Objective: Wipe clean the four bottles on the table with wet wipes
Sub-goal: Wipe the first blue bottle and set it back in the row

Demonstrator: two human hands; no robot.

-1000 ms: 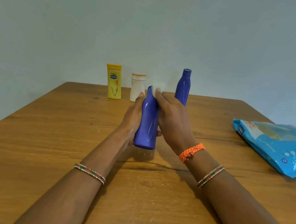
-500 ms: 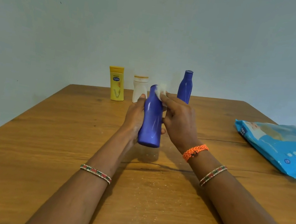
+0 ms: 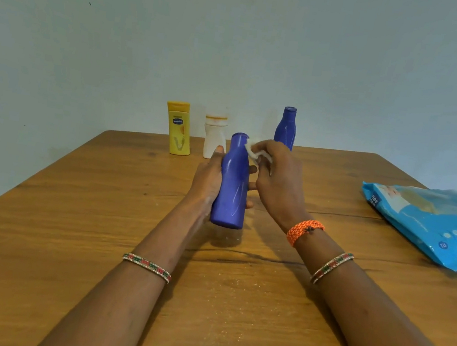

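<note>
Head view: left hand (image 3: 208, 181) hides blue bottle's (image 3: 233, 182) far side.

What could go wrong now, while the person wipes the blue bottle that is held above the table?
The left hand alone grips the held blue bottle off the table; pressure from the wet wipe in the right hand near its top might make it slip. The right hand works close to the second blue bottle and might knock it.
</note>
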